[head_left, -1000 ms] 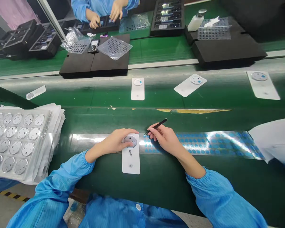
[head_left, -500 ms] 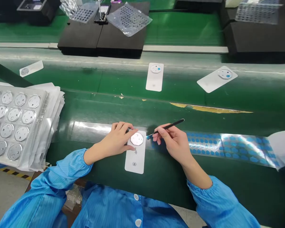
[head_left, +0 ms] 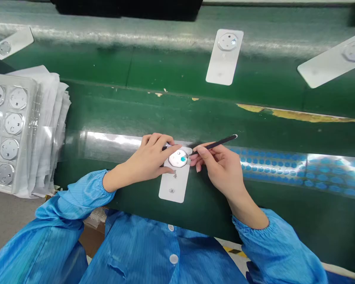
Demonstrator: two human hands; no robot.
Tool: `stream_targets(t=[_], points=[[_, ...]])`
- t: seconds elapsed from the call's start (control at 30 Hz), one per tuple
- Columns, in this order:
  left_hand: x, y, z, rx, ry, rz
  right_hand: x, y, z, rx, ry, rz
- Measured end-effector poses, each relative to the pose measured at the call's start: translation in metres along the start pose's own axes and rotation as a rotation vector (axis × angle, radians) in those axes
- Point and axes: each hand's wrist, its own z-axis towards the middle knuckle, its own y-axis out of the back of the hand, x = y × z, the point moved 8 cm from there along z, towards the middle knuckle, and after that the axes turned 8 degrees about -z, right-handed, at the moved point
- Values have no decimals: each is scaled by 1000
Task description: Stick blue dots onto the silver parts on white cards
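Observation:
A white rounded panel [head_left: 173, 187] with an octagonal light disc [head_left: 175, 159] near its top lies on the green bench in front of me. My left hand [head_left: 148, 159] grips the panel's upper left edge, thumb and fingers bent around its corner; a small dark thing shows partly under the fingers. In my right hand [head_left: 220, 169], black tweezers [head_left: 217, 143] are pinched like a pen, their tip at the right side of the disc. At that tip a small blue round sticker [head_left: 183, 159] touches the disc.
Right of my hand lies a clear strip with rows of blue stickers [head_left: 272, 167]. Stacked trays of discs [head_left: 29, 138] stand at left. Further back are a white panel [head_left: 221, 65], another at right [head_left: 319, 67] and one at far left [head_left: 20, 41]. The bench surface is chipped [head_left: 296, 115].
My right hand has brought the tweezers leftward with the blue sticker, from beside the panel onto the disc. My left hand keeps its hold. The camera view has tilted down and closer.

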Motion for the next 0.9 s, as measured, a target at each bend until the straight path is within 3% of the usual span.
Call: stream_targets(t=[0.9], points=[[0, 1, 1, -32, -37, -2, -1, 3, 1, -50, 45, 32]])
